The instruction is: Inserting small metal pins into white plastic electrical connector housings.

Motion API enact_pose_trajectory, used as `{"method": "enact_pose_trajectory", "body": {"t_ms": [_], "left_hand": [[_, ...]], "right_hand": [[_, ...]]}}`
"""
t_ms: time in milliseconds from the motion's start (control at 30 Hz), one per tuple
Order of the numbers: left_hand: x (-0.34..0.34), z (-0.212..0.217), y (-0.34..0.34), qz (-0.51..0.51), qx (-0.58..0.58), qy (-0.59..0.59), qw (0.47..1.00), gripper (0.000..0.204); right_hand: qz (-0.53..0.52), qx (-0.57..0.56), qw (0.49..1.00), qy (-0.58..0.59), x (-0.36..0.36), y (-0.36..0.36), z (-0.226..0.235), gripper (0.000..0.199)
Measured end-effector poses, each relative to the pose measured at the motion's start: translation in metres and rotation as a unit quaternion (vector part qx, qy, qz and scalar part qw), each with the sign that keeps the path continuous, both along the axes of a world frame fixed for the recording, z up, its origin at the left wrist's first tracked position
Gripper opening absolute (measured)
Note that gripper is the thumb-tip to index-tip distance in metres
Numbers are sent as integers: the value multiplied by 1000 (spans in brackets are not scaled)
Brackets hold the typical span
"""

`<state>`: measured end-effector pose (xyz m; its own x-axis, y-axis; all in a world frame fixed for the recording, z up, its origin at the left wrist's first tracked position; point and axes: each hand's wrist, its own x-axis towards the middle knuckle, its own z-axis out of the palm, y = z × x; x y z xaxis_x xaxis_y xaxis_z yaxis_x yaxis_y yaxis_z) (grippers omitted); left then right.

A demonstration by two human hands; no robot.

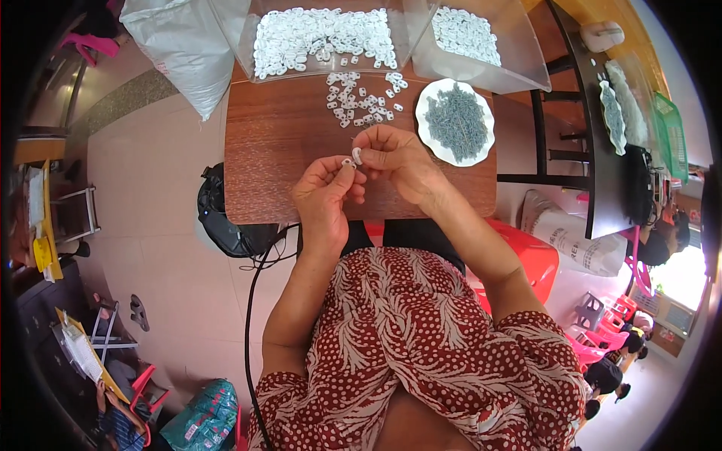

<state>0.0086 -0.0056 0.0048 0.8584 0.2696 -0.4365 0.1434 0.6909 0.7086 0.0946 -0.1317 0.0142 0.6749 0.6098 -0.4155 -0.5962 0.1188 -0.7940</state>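
Observation:
My left hand (325, 194) and my right hand (392, 156) meet above the near part of a small brown wooden table (278, 143). Each pinches a small white plastic piece (352, 158) at the fingertips, and the two pieces touch. Beyond my hands lies a loose scatter of the same white pieces (362, 96). A white plate (485, 146) heaped with small grey metal parts (456, 120) sits just right of my right hand.
Two clear plastic bins of white pieces (323, 39) (466, 34) stand at the table's far edge. A white sack (180, 45) leans far left. A black bag (226, 218) and cable lie on the floor left. A red stool (530, 255) and a dark bench (594, 135) stand right.

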Motion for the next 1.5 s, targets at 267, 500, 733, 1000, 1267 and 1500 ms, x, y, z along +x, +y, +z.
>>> {"method": "enact_pose_trajectory", "body": {"t_ms": [267,500,733,1000,1267,1500], "left_hand": [[-11,10,-9,4,-15,-20,1000,9],[-18,13,-10,5,-12,-20,1000,9],[-23,18,-11,18,32,-21,999,10],[-26,18,-10,26,46,-17,998,9],[-27,17,-12,30,82,-8,996,9],[-26,14,-15,28,105,-11,994,10]], "right_hand": [[-54,-23,996,-60,-27,-4,6,14],[-80,-27,996,-19,-31,-10,9,13],[-73,-24,996,-38,-34,-8,12,14],[-86,-30,991,-99,-40,-2,8,13],[-100,-58,978,-174,-44,2,8,11],[-132,-95,950,-267,-48,4,5,12]]}}
